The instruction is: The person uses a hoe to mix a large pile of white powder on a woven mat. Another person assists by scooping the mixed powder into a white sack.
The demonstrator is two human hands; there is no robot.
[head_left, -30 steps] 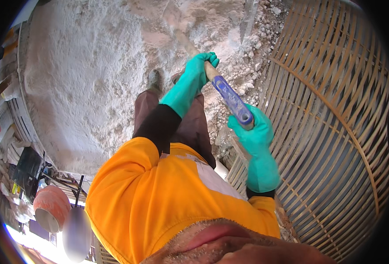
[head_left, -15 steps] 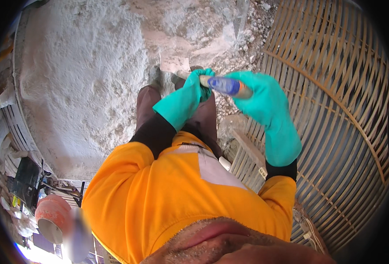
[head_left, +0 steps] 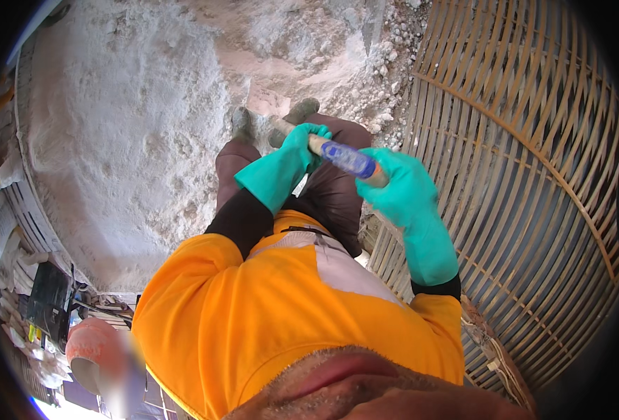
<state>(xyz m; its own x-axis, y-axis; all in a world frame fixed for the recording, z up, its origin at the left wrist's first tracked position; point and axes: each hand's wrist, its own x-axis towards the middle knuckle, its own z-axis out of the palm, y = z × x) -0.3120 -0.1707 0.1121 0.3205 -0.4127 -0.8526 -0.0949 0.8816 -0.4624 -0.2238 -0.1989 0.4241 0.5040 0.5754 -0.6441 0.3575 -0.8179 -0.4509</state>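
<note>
I hold a shovel with a pale wooden handle point(head_left: 316, 144) slanting across in front of my legs. A blue label point(head_left: 351, 159) wraps its upper part. My left hand point(head_left: 292, 159), in a green rubber glove, is closed round the handle lower down. Near the top end, my right hand point(head_left: 404, 185), gloved the same way, grips the shaft. The flat, dusty blade point(head_left: 267, 100) lies beyond my left hand, between my boots, against whitish powder point(head_left: 134, 140). Some of the shaft is hidden by the gloves.
A slatted bamboo panel point(head_left: 519, 154) curves along the right side. White lumps point(head_left: 390, 84) lie along its left edge. My dusty boots point(head_left: 302, 110) stand on the powder. At the lower left are a person with an orange-red head covering point(head_left: 92, 343) and a dark box point(head_left: 49, 297).
My right hand has come down and slightly left with the handle's top end. The blade has shifted a little left. My right leg has swung outward to the right.
</note>
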